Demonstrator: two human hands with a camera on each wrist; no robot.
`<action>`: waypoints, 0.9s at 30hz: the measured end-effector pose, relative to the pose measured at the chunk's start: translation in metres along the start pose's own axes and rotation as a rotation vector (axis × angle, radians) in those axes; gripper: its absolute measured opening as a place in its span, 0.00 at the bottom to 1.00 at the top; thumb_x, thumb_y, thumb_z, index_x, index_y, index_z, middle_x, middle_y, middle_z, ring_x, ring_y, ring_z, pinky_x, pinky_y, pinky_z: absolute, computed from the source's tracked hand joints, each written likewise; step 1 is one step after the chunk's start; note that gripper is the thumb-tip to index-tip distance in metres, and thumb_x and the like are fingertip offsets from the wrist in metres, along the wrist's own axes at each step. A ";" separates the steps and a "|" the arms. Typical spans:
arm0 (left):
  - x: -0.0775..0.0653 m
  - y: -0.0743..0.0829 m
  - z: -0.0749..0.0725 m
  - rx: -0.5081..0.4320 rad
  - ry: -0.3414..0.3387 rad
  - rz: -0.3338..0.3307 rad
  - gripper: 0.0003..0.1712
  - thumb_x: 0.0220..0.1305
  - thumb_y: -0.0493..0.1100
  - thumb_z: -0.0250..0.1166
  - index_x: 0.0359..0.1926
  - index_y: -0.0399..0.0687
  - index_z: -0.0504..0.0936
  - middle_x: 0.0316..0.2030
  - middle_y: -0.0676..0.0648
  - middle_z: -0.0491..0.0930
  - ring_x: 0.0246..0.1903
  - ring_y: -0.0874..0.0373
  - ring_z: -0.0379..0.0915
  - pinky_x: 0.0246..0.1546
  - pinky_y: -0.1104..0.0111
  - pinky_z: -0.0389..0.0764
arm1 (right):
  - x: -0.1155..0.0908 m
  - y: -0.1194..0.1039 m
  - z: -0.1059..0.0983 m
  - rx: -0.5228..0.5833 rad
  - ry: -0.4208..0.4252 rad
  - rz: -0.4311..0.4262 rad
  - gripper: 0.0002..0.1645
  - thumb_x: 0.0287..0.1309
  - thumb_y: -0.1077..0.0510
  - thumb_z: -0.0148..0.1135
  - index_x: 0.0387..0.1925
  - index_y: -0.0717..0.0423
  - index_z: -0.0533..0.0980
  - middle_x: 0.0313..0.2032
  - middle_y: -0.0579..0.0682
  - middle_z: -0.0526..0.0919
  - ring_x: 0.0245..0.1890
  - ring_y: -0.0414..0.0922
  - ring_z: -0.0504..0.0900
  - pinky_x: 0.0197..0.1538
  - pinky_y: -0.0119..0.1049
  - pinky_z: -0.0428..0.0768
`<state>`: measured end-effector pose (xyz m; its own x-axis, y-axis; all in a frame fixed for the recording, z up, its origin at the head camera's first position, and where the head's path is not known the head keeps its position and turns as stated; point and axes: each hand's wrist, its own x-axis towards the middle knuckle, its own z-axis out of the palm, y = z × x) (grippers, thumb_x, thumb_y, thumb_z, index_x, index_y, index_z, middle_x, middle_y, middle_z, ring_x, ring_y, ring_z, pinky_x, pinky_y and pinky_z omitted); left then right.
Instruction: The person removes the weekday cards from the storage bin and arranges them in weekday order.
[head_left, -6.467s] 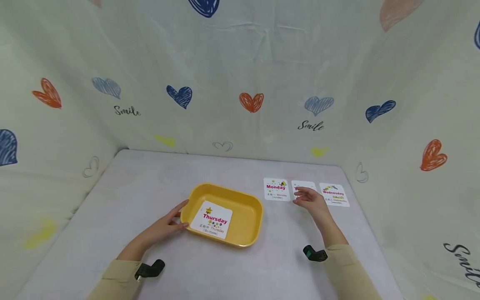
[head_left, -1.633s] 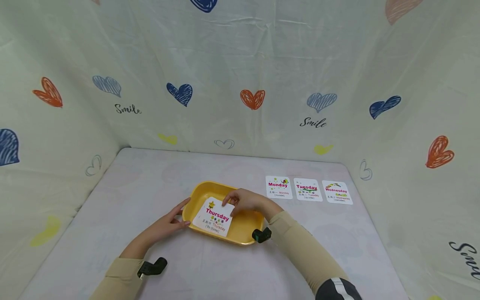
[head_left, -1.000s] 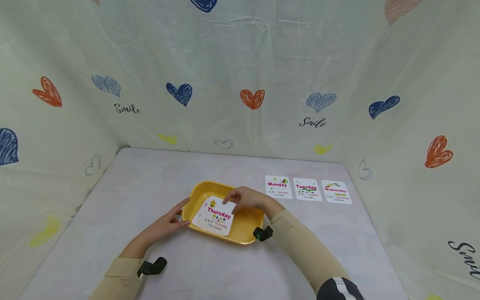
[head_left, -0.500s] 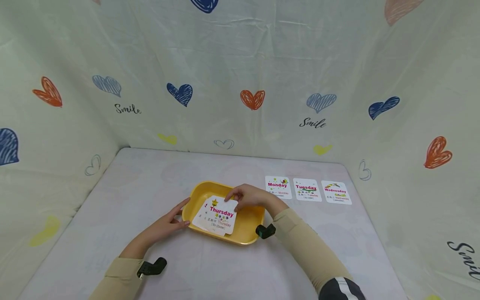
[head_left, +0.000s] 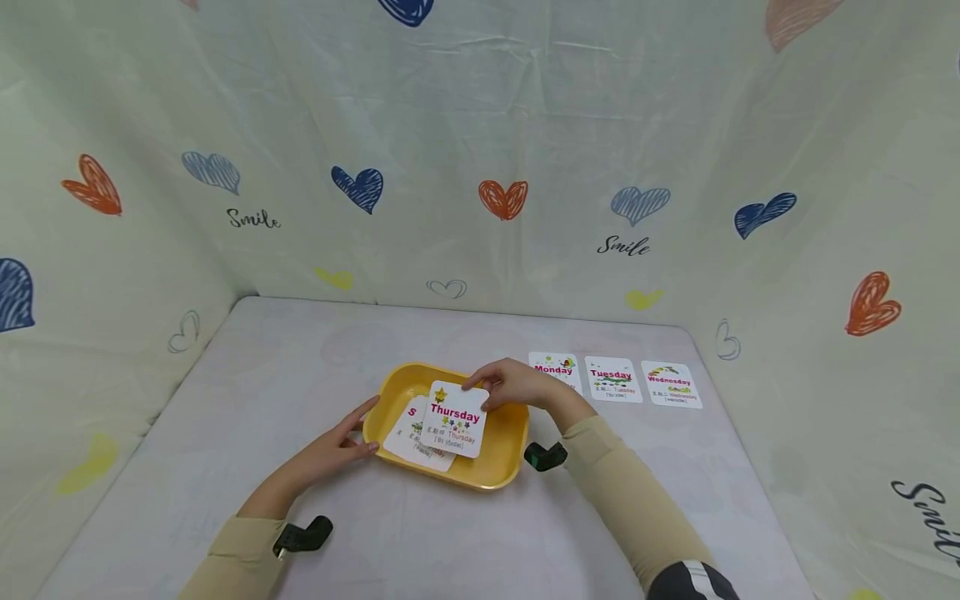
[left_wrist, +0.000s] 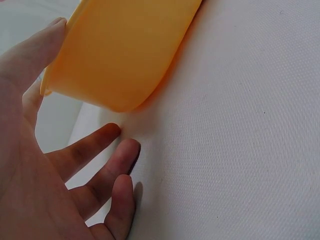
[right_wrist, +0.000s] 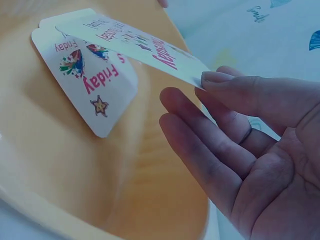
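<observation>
In the head view, my right hand (head_left: 517, 387) pinches the upper right corner of a white Thursday card (head_left: 454, 421). The right wrist view has this card (right_wrist: 135, 45) tilted up, thumb on top and fingertips beneath. Below it, more white cards overlap in a yellow tray (head_left: 498, 479); the one on show reads Friday (right_wrist: 97, 92) and is partly covered. At the tray's left end rests my left hand (head_left: 318, 462). Its thumb (left_wrist: 37, 47) and a finger hold the rim, while the other fingers curl loosely beside the wall, close over the table.
Three white cards lie in a row at the table's back right: Monday (head_left: 553, 371), partly behind the right hand, then Tuesday (head_left: 612, 379) and Wednesday (head_left: 671, 383). A heart-printed cloth (head_left: 435, 108) hangs behind the white table (head_left: 420, 550) and along its sides.
Earlier the right hand was over the Tuesday card, then reached into the tray. It has since lifted the Thursday card up and rightward, uncovering cards beneath. The left hand stays at the tray.
</observation>
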<state>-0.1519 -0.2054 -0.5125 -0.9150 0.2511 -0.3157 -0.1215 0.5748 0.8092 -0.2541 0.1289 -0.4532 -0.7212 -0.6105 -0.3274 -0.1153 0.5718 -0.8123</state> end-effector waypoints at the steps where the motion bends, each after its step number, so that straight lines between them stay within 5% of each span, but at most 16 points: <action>1: 0.000 0.000 0.000 -0.002 0.001 0.000 0.46 0.63 0.53 0.67 0.76 0.61 0.52 0.61 0.36 0.67 0.36 0.53 0.70 0.44 0.57 0.72 | -0.002 0.000 -0.001 0.021 0.004 0.003 0.19 0.54 0.64 0.68 0.48 0.43 0.84 0.30 0.51 0.71 0.36 0.45 0.73 0.38 0.35 0.72; 8: 0.000 -0.003 0.000 -0.007 -0.001 0.004 0.46 0.63 0.54 0.67 0.76 0.61 0.52 0.61 0.35 0.67 0.37 0.53 0.71 0.45 0.56 0.73 | -0.015 0.007 -0.012 0.160 0.034 0.018 0.21 0.56 0.69 0.66 0.51 0.52 0.82 0.39 0.57 0.71 0.30 0.47 0.82 0.41 0.38 0.82; 27: -0.002 0.002 0.001 0.006 0.013 -0.005 0.46 0.63 0.53 0.67 0.76 0.60 0.53 0.61 0.35 0.67 0.36 0.53 0.70 0.43 0.58 0.73 | -0.057 0.041 -0.041 0.245 0.154 0.006 0.22 0.55 0.72 0.63 0.53 0.63 0.79 0.35 0.57 0.73 0.34 0.50 0.84 0.41 0.42 0.82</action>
<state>-0.1500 -0.2043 -0.5105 -0.9193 0.2384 -0.3131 -0.1234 0.5809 0.8046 -0.2462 0.2092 -0.4477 -0.8187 -0.5065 -0.2706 0.0440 0.4145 -0.9090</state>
